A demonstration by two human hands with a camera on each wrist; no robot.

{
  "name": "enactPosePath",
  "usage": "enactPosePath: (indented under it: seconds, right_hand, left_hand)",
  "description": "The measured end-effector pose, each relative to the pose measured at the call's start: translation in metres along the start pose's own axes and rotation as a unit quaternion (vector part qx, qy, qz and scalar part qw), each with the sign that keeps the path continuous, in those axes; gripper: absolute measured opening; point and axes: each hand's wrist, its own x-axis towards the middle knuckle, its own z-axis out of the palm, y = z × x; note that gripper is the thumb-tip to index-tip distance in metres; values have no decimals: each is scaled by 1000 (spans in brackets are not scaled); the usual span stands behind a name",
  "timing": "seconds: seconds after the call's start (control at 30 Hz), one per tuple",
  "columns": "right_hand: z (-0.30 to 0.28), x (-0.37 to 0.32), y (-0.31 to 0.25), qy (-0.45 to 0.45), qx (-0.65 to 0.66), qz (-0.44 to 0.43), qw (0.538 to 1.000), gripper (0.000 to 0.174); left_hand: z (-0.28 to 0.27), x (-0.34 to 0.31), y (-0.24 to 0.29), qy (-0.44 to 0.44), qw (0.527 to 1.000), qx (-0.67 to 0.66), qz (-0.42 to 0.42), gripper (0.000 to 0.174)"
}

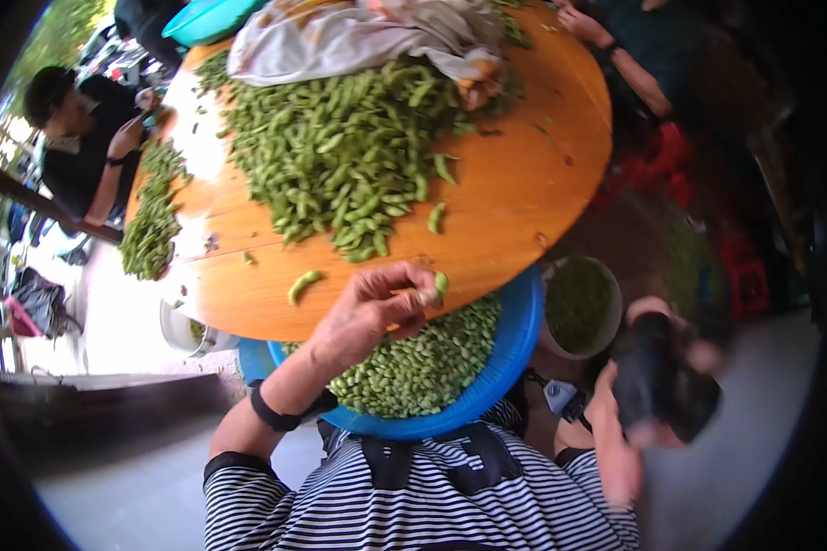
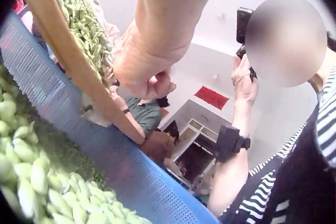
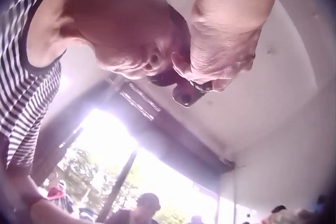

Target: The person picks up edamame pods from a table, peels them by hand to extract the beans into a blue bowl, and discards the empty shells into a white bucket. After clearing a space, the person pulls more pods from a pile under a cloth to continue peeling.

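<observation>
The left hand (image 1: 372,308) pinches a green pod (image 1: 441,283) between thumb and fingers, above the near edge of the round wooden table (image 1: 515,184). Beneath it, a blue basin (image 1: 524,321) holds many shelled green beans (image 1: 413,372). In the left wrist view the left hand (image 2: 149,58) has curled fingers; its pod cannot be made out there. The right hand (image 2: 244,82) is raised beside the head, its fingers around the lower part of a dark head-worn device (image 2: 243,24). The right wrist view shows the right hand (image 3: 223,50) against this device (image 3: 185,94).
A large heap of pods (image 1: 331,156) lies on the table, with a cloth (image 1: 358,41) behind it and a smaller pile (image 1: 154,216) at the left. Loose pods lie near the front edge. A white bucket (image 1: 616,317) stands right of the basin. Other people sit around the table.
</observation>
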Motion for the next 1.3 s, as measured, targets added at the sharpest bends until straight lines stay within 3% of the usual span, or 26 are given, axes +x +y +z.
enactPosePath:
  seconds: [0.1,0.13,0.27,0.57,0.67,0.77,0.93,1.03,1.3]
  right_hand:
    - [-16,23,14,-6,11,15,1000,46]
    - [14,-19,6,-8,8,22,1000,46]
    - [-17,20,5,-1,-8,42,999,46]
    - [20,-20,-23,36,-92,62,993,47]
    - [27,-16,-8,50,-125,64,989,47]
    - [56,-31,-26,76,-154,60,983,47]
    - [44,-10,-4,134,-211,50,967,47]
    - [74,-49,-25,161,-239,49,956,48]
    - [69,3,13,251,-314,47,914,48]
  left_hand:
    - [-6,-17,-13,26,999,-12,-15,10]
    - [-8,-21,-16,31,999,-22,-16,10]
    - [-11,-38,-24,55,996,-70,-26,13]
    - [-11,-44,-35,64,994,-93,-16,13]
    - [-11,-42,-38,55,994,-94,-15,12]
    - [-10,-44,-43,68,993,-99,-16,12]
    - [-11,-43,-36,52,994,-90,-25,11]
    - [-16,-42,-25,41,998,-42,-17,11]
    - [-39,-25,-26,26,999,-29,34,9]
